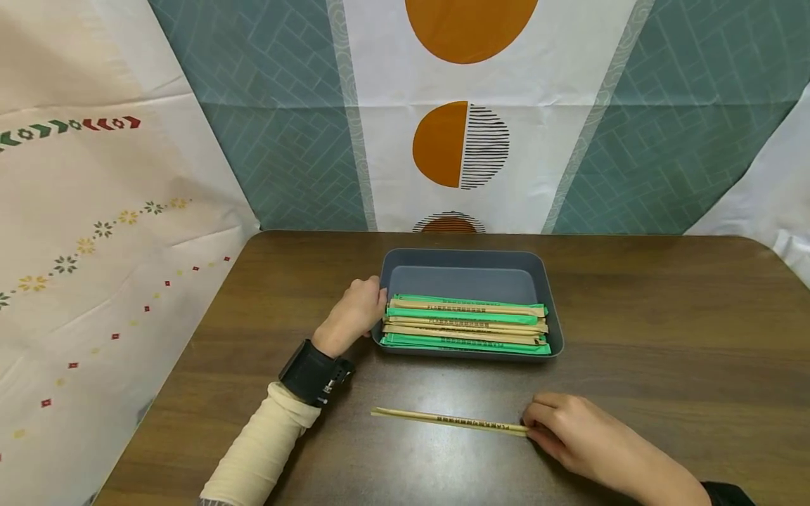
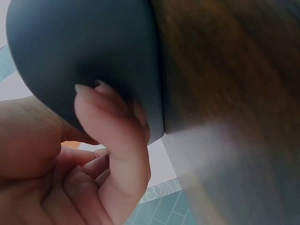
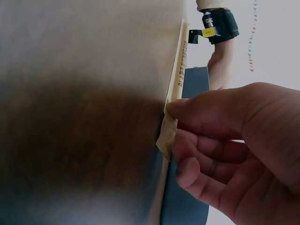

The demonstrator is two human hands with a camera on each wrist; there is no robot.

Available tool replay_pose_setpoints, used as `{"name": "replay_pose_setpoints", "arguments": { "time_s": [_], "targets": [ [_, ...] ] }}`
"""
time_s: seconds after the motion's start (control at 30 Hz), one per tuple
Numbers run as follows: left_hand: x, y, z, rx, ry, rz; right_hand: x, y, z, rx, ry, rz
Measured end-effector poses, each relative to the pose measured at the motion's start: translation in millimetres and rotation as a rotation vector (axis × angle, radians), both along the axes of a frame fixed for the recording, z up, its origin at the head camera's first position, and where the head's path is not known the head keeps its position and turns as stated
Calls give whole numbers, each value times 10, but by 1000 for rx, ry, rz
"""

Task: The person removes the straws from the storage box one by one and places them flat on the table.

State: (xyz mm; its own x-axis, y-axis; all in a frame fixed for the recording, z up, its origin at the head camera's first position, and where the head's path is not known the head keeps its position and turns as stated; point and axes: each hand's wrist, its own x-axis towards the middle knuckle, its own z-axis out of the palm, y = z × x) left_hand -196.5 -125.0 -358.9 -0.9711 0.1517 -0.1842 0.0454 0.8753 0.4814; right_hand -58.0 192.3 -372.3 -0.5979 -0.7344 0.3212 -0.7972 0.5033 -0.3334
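A dark grey rectangular tray (image 1: 468, 258) stands on the table. Several paper-wrapped chopstick packets (image 1: 465, 325), some green and some tan, lie side by side across its near half. My left hand (image 1: 353, 309) grips the tray's left side, and in the left wrist view its fingers bend against the dark outer wall (image 2: 84, 42). In front of the tray, my right hand (image 1: 579, 432) pinches the right end of a tan chopstick packet (image 1: 449, 419). That packet lies low over the table, nearly level; in the right wrist view the thumb presses its crumpled paper end (image 3: 167, 131).
The brown wooden table (image 1: 664, 316) extends to both sides of the tray. Behind its far edge hangs a teal and white patterned cloth (image 1: 278, 105). A white embroidered cloth (image 1: 114, 246) covers the left side. A black wrist strap (image 1: 311, 372) sits on the left wrist.
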Motion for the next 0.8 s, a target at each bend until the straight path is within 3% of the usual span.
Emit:
{"name": "replay_pose_setpoints", "arguments": {
  "time_s": [0.2, 0.3, 0.53, 0.7, 0.8],
  "targets": [
    [6, 8, 23, -4, -4, -5, -29, 15, 25, -11, 34, 2],
    [4, 7, 35, -7, -3, -4, -114, 22, 117, -42, 77, 6],
    [7, -38, 54, -29, 23, 5, -610, -27, 438, -32, 215, -99],
    [27, -21, 26, -35, 34, -16, -944, -22, 445, 93, 117, -202],
    [41, -7, 6, -39, 31, -28, -1047, -16, 397, 169, 24, -204]
  ]
}}
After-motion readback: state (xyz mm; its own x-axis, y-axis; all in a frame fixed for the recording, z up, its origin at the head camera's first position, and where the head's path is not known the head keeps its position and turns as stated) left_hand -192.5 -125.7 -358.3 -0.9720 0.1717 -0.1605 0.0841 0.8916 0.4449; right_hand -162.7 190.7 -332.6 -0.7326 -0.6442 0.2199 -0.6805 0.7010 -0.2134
